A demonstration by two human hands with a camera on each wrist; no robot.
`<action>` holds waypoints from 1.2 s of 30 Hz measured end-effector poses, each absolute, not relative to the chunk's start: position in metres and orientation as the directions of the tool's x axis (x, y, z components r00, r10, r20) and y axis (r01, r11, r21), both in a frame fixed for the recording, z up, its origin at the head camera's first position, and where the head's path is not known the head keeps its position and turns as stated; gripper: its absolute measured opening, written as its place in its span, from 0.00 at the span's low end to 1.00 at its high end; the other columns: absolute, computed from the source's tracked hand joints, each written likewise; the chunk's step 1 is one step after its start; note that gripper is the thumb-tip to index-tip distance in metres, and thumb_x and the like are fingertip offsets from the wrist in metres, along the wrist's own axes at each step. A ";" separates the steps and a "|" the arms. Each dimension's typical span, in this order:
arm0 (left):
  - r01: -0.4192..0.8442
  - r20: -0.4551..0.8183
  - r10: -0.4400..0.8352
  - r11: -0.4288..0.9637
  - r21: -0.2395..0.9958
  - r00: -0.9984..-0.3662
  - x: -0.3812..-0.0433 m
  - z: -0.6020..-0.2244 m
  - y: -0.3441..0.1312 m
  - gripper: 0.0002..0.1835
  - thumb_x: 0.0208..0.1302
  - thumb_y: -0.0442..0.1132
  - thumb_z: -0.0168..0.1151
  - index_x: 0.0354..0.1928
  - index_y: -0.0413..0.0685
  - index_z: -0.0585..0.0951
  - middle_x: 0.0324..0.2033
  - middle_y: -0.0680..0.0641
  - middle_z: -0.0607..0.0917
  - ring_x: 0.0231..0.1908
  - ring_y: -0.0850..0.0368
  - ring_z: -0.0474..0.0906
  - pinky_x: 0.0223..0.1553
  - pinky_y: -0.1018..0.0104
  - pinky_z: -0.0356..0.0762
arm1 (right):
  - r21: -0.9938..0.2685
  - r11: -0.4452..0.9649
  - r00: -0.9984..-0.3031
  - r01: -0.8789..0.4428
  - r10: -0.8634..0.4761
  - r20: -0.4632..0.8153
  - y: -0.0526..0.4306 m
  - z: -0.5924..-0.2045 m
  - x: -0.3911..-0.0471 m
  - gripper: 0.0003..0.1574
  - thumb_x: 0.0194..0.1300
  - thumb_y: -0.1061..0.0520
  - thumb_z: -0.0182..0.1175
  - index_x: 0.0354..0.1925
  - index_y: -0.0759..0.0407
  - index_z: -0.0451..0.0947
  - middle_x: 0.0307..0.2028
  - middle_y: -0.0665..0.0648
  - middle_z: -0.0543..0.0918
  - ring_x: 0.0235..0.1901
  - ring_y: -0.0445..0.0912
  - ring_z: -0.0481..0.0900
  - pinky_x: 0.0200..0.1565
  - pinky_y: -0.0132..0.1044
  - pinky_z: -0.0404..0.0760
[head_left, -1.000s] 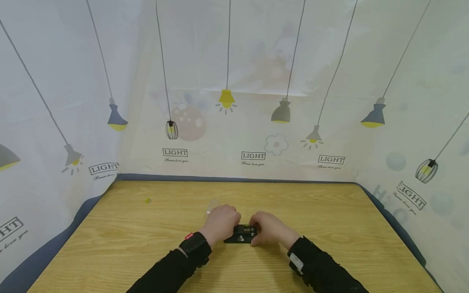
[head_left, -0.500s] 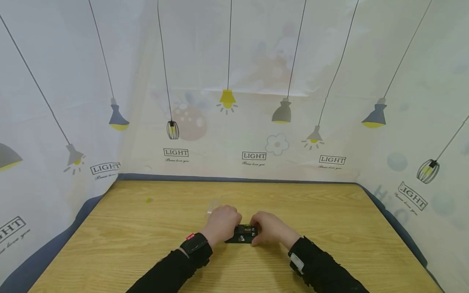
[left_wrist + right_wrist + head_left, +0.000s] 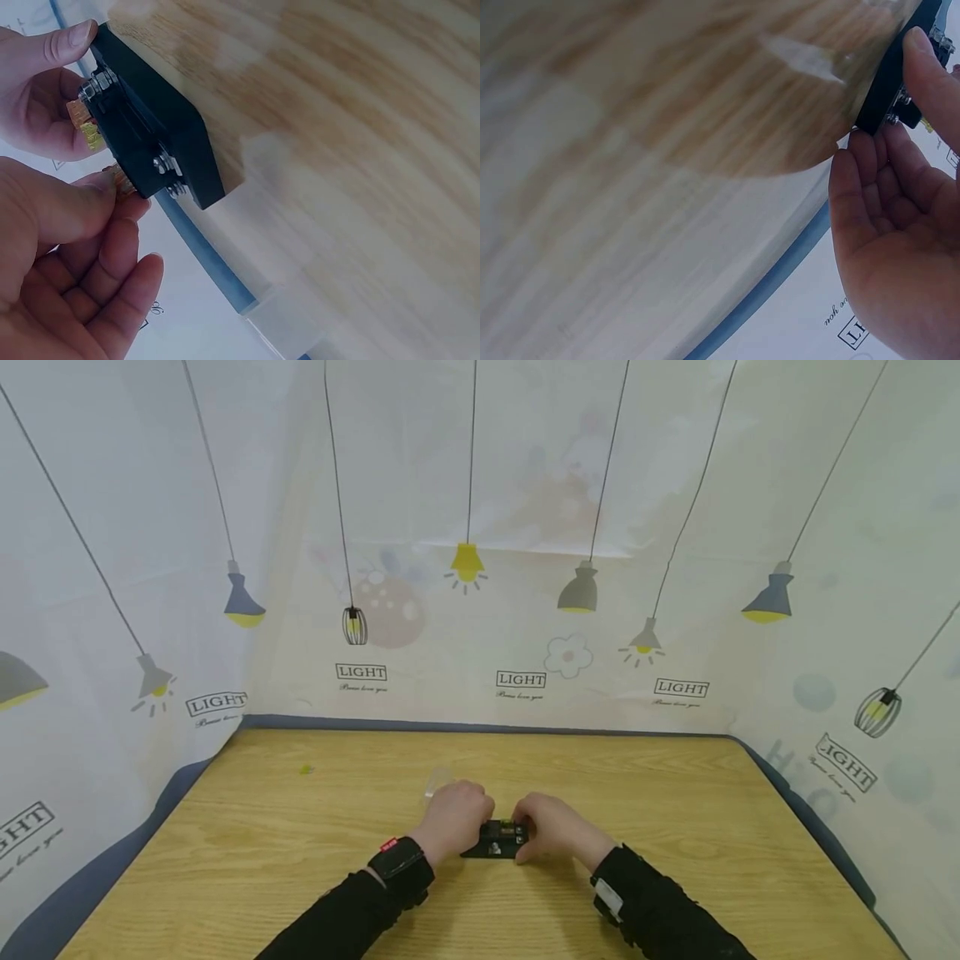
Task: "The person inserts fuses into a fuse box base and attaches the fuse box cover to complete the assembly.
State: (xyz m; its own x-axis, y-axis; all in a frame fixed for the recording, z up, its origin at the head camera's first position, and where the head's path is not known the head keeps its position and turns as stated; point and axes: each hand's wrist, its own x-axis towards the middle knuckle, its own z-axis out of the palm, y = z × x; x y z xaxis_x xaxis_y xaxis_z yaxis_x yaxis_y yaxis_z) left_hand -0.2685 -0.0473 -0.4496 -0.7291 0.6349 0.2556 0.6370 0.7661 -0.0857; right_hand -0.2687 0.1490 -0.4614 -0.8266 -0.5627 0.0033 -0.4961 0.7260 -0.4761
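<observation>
Black plastic device with a flat black base plate (image 3: 171, 112): sits between the two hands, low over the table's middle; whether the base plate touches the wood cannot be told.
Silver metal screws and nuts (image 3: 103, 79): stand in groups near both ends of the device.
Left hand (image 3: 453, 814): thumb and forefinger close in a narrow pinch on a small copper-coloured strip (image 3: 120, 180) at the device's side; the other fingers curl loosely below, holding nothing.
Right hand (image 3: 558, 828): grips the opposite end, thumb on the base plate, fingers bent in against the end.
Yellow and copper-coloured piece (image 3: 88, 129): shows on the device between the hands, apart from the left pinch.
Pale wood-grain tabletop (image 3: 675, 860): also bears a clear plastic piece (image 3: 438, 777) just beyond the left hand and a tiny yellow-green scrap (image 3: 306, 770) well off to the left.
Step in hand: seemingly, handling the strip while the right hand steadies the device; whether it is being fitted or removed is unclear.
Next move: probably calls for a firm right hold and a small, careful left-finger adjustment.
</observation>
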 end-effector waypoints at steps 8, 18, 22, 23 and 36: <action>0.638 0.239 0.626 0.769 -0.032 -0.742 -0.272 -0.453 -0.050 0.08 0.55 0.33 0.64 0.23 0.54 0.82 0.21 0.55 0.75 0.24 0.61 0.72 0.24 0.68 0.71 | -0.486 0.717 -0.821 -0.500 -0.570 0.004 0.149 -0.461 -0.266 0.25 0.45 0.51 0.73 0.40 0.56 0.76 0.30 0.50 0.72 0.27 0.42 0.68 0.32 0.36 0.69; 0.659 0.229 0.635 0.751 0.040 -0.738 -0.271 -0.448 -0.057 0.03 0.59 0.39 0.62 0.30 0.52 0.84 0.25 0.54 0.78 0.26 0.61 0.74 0.27 0.69 0.73 | -0.477 0.721 -0.823 -0.502 -0.567 0.010 0.149 -0.460 -0.265 0.26 0.44 0.51 0.74 0.40 0.57 0.77 0.31 0.50 0.73 0.28 0.42 0.68 0.33 0.37 0.70; 0.634 0.250 0.602 0.771 0.065 -0.758 -0.273 -0.447 -0.064 0.08 0.58 0.43 0.63 0.36 0.49 0.83 0.31 0.51 0.80 0.31 0.57 0.77 0.31 0.66 0.75 | -0.470 0.734 -0.833 -0.490 -0.553 0.004 0.148 -0.460 -0.266 0.26 0.43 0.51 0.75 0.40 0.57 0.77 0.31 0.50 0.73 0.27 0.42 0.68 0.32 0.37 0.70; 0.627 0.261 0.593 0.776 0.068 -0.762 -0.273 -0.447 -0.066 0.09 0.58 0.44 0.63 0.38 0.48 0.83 0.33 0.50 0.80 0.33 0.56 0.77 0.33 0.65 0.75 | -0.468 0.736 -0.834 -0.488 -0.551 0.003 0.148 -0.460 -0.266 0.26 0.42 0.51 0.75 0.40 0.58 0.77 0.31 0.50 0.73 0.28 0.42 0.68 0.33 0.37 0.70; 0.487 0.300 0.427 0.857 0.166 -0.853 -0.287 -0.442 -0.096 0.18 0.57 0.44 0.65 0.47 0.43 0.79 0.40 0.46 0.80 0.41 0.51 0.77 0.40 0.59 0.76 | -0.470 0.733 -0.831 -0.492 -0.557 0.002 0.148 -0.459 -0.267 0.27 0.43 0.51 0.74 0.41 0.59 0.77 0.32 0.50 0.73 0.29 0.42 0.68 0.35 0.39 0.71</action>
State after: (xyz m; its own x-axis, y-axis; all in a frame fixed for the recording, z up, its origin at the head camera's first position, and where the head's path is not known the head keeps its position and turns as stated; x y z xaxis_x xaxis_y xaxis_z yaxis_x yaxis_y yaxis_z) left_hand -0.2869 -0.0963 -0.4418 -0.8531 0.4267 0.3004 0.4874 0.8572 0.1665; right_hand -0.2668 0.1483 -0.4594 -0.8306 -0.5569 0.0022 -0.4925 0.7327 -0.4697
